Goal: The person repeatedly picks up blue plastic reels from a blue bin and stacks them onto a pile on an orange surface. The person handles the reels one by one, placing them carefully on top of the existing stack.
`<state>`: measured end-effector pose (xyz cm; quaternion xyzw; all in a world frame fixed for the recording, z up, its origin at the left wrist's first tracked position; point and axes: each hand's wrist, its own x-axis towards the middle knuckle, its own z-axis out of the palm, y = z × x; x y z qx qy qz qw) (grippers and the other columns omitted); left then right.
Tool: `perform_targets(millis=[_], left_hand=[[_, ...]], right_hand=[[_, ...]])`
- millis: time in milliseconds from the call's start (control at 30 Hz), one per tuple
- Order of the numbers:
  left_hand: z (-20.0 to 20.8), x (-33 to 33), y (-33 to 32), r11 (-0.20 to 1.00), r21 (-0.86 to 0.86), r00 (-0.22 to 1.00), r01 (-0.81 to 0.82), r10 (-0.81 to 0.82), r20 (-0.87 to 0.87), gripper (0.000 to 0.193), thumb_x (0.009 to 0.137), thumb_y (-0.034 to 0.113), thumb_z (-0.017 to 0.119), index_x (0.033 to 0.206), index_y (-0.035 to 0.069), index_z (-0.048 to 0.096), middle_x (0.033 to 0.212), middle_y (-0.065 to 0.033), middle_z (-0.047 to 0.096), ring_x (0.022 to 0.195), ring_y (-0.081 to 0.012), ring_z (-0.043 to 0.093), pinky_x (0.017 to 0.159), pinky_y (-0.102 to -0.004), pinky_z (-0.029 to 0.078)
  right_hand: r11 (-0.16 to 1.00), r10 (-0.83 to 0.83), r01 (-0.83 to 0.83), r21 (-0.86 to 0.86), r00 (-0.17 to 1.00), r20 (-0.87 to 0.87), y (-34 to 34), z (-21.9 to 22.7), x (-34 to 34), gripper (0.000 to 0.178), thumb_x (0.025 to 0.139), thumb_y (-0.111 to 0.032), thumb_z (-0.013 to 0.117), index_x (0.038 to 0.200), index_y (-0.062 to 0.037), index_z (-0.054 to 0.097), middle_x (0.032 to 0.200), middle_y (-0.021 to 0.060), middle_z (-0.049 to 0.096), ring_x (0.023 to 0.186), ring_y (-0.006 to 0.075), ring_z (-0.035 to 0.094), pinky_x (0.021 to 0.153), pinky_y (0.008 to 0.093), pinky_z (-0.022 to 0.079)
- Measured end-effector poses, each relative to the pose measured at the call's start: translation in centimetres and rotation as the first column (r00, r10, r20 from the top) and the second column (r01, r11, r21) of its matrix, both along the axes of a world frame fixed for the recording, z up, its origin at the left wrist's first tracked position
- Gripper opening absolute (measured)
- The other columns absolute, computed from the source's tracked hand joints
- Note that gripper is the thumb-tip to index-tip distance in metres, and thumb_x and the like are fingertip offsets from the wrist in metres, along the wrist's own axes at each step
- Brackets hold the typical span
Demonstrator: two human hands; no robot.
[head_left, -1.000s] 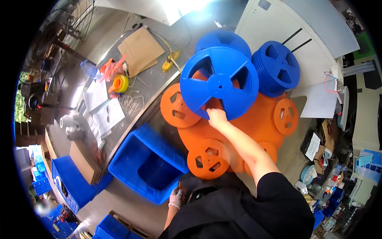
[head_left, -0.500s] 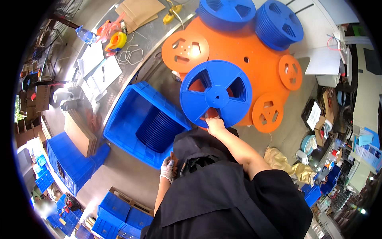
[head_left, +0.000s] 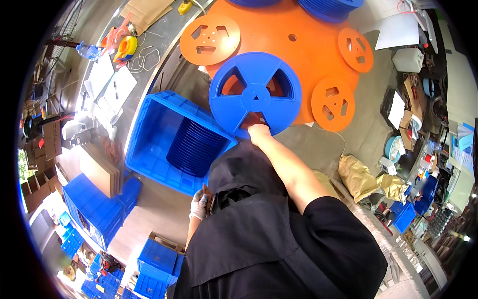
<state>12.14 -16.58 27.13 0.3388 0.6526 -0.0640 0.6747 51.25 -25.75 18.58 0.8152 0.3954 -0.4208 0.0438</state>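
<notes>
My right hand [head_left: 259,132] grips the lower rim of a large blue plastic reel [head_left: 255,92] with three cut-out windows, holding it flat above the edge of a big orange reel [head_left: 303,47]. Just left of it stands an open blue crate [head_left: 149,149] with a row of blue reels [head_left: 196,147] standing on edge inside. My left hand [head_left: 198,205], in a white glove, hangs low beside my dark jacket, below the crate. Its fingers are partly hidden by the cloth.
Smaller orange reels [head_left: 209,39] [head_left: 332,102] [head_left: 355,49] lie around the big one. A metal bench on the left carries papers [head_left: 107,84] and a yellow tape roll [head_left: 125,47]. Stacked blue crates [head_left: 94,209] stand on the floor; bags and boxes crowd the right.
The blue reel has come off the pile and toward me, now next to the blue crate. My view has tipped downward, showing more of my body and the floor.
</notes>
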Motion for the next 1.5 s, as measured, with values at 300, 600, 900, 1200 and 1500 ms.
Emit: perform_targets(millis=[300,600,900,1200,1500], left_hand=[[-1.2,1.0,0.1,0.940,0.180,0.956,0.289,-0.294,0.004,0.044,0.091,0.011,0.061,0.132,0.002,0.048,0.109,-0.0096,0.062,0.095,-0.0156,0.058,0.085,-0.0271,0.048],[-1.5,-0.8,-0.9,0.991,0.124,0.995,0.047,-0.058,0.083,0.042,0.092,0.011,0.060,0.132,0.003,0.048,0.108,-0.0084,0.062,0.092,-0.0157,0.059,0.084,-0.0266,0.048],[-0.8,-1.0,-1.9,0.972,-0.001,0.965,-0.237,0.235,0.115,0.042,0.092,0.008,0.059,0.132,0.007,0.047,0.108,-0.0067,0.059,0.094,-0.0166,0.060,0.075,-0.0282,0.052],[-0.6,-4.8,-3.2,0.987,-0.091,0.846,-0.135,0.163,0.507,0.068,0.075,0.004,0.073,0.137,0.006,0.044,0.118,-0.0042,0.056,0.106,-0.0172,0.055,0.090,-0.0293,0.045],[11.7,-0.7,5.4,0.504,0.469,0.661,-0.726,0.319,0.680,0.055,0.086,0.004,0.061,0.138,0.003,0.045,0.132,-0.0098,0.053,0.122,-0.0196,0.048,0.105,-0.0305,0.035]], right_hand=[[0.987,0.030,-0.055,0.149,0.986,0.162,-0.8,2.0,-1.0,0.022,0.077,-0.007,0.057,0.099,-0.0069,0.060,0.091,0.0121,0.067,0.089,0.0296,0.066,0.073,0.0419,0.053],[0.946,0.031,-0.126,0.298,0.952,0.304,-1.6,2.4,-2.0,0.031,0.074,-0.012,0.068,0.102,-0.0078,0.057,0.101,0.0119,0.054,0.100,0.0280,0.057,0.080,0.0418,0.050],[0.943,0.074,-0.129,0.306,0.980,0.184,-1.4,6.4,-1.9,0.044,0.070,-0.016,0.077,0.105,-0.0080,0.053,0.094,0.0119,0.061,0.097,0.0316,0.058,0.084,0.0435,0.047],[0.804,0.060,-0.039,0.593,0.998,-0.016,1.7,18.4,-3.4,0.045,0.075,-0.024,0.074,0.111,-0.0026,0.057,0.098,0.0184,0.064,0.092,0.0311,0.063,0.080,0.0403,0.049],[0.576,0.112,0.805,-0.145,-0.253,-0.961,4.1,28.9,-4.4,0.052,0.091,-0.056,0.052,0.093,-0.0043,0.049,0.059,-0.0006,0.033,0.050,0.0113,0.029,0.047,0.0278,0.026]])
